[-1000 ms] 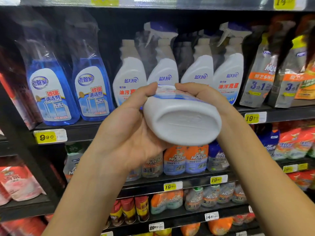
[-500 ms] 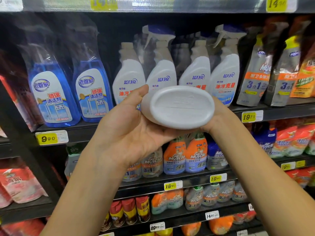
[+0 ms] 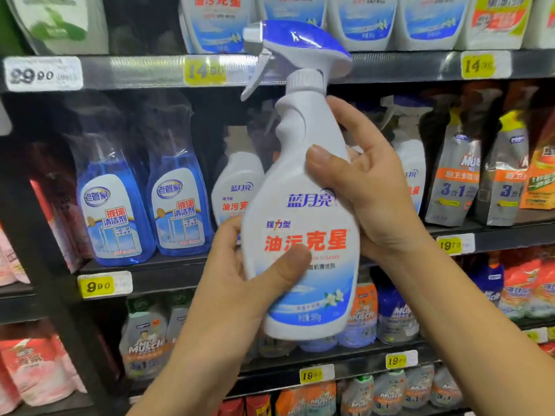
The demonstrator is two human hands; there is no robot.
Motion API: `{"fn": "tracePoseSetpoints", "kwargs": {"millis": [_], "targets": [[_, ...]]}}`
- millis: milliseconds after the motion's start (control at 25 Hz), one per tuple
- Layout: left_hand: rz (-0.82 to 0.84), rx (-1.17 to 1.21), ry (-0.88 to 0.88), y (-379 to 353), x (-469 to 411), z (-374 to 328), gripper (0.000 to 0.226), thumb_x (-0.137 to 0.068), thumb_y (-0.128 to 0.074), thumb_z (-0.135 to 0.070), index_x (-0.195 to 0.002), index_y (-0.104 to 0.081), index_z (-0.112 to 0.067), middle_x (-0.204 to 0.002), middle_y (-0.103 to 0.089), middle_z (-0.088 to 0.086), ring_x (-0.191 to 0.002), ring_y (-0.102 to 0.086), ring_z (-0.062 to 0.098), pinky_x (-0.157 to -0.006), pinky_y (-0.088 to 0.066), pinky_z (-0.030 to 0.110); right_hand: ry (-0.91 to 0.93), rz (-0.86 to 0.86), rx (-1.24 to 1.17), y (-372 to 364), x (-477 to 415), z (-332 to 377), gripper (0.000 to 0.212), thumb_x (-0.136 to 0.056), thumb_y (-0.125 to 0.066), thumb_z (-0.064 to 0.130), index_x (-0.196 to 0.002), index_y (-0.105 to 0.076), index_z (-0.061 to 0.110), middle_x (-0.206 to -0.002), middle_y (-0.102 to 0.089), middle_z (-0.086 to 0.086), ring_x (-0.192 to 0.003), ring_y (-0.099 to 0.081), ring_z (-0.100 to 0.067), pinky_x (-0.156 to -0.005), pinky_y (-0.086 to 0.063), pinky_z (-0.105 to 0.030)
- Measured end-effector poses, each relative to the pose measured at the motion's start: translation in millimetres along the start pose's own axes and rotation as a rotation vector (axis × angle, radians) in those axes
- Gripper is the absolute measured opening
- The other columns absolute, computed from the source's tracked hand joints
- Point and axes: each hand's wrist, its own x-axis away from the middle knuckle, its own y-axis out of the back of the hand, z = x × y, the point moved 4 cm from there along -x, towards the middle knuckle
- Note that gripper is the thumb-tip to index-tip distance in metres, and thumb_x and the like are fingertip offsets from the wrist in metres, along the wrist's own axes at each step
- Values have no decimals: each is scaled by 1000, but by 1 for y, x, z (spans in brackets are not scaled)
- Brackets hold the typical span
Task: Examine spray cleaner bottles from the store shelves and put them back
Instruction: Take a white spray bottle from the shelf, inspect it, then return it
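L hand point(image 3: 240, 283) & R hand point(image 3: 369, 187) bare; forearms point(image 3: 186, 370) unsleeved.

White spray bottle point(image 3: 303, 235), blue trigger cap point(image 3: 303, 40), red-and-blue lettering

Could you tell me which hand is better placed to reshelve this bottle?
Probably the right hand: its grip wraps the spray bottle high at the waist; the left hand sits near the base.

Upright spray bottle point(image 3: 303, 235) in both hands
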Motion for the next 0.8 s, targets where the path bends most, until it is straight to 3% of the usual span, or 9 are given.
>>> {"fn": "tracePoseSetpoints", "kwargs": {"millis": [120, 240, 320, 400, 520, 600, 680, 800], "targets": [[104, 116, -68, 9, -4, -16, 62, -54, -83, -33, -111, -60, -24, -103, -74, 1, -94, -71, 20, -69, -58, 27, 62, 82, 82, -17, -21, 15, 57, -76, -63, 2, -128, -44, 14, -88, -73, -2, -77, -69, -17, -68, -59, -32], [84, 142, -173, 17, -28, -45, 58, -56, -78, -31, -108, -59, -14, -98, -75, 6, -88, -73, 21, -63, -57, 26, 64, 188, 168, -34, -51, 33, 56, -74, -68, 6, -124, -46, 14, -90, -73, -2, -81, -69, -17, -72, -59, -31], [30, 106, -283, 29, -51, -67, 60, -56, -81, -24, -109, -57, -11, -97, -75, 5, -86, -72, 19, -65, -57, 26, 75, 255, 302, -42, -67, 41, 56, -77, -73, 5, -125, -48, 14, -102, -71, -6, -92, -69, -18, -80, -58, -33], [25, 112, -353, 35, -75, -94, 60, -67, -72, -25, -120, -53, -4, -105, -72, 10, -93, -70, 23, -72, -57, 34, 85, 246, 466, -44, -81, 44, 51, -81, -74, 8, -127, -52, 12, -115, -68, -10, -102, -67, -18, -86, -57, -35], [19, 112, -384, 42, -121, -127, 55, -83, -61, -19, -131, -43, 4, -120, -64, 21, -106, -65, 37, -85, -56, 47, 94, 237, 614, -49, -107, 42, 41, -89, -66, 12, -128, -56, 13, -116, -69, -7, -101, -67, -15, -80, -54, -27], [-9, 75, -408, 42, -150, -149, 50, -88, -59, -14, -132, -42, 5, -124, -61, 24, -109, -62, 38, -90, -54, 50, 129, 211, 708, -56, -132, 42, 46, -89, -67, 11, -132, -53, 16, -115, -69, -5, -100, -68, -18, -87, -55, -35], [3, 38, -402, 40, -178, -164, 45, -92, -57, -14, -131, -44, 4, -123, -62, 23, -108, -63, 37, -89, -54, 49, 162, 141, 737, -59, -157, 43, 47, -85, -70, 8, -129, -55, 14, -110, -71, -7, -96, -69, -19, -88, -55, -42], [56, 17, -318, 41, -210, -174, 48, -89, -59, -28, -129, -49, -4, -119, -67, 14, -100, -69, 28, -79, -59, 40, 179, 78, 749, -57, -189, 41, 41, -86, -71, 11, -124, -58, 12, -102, -74, -8, -91, -71, -16, -86, -57, -41]]}}
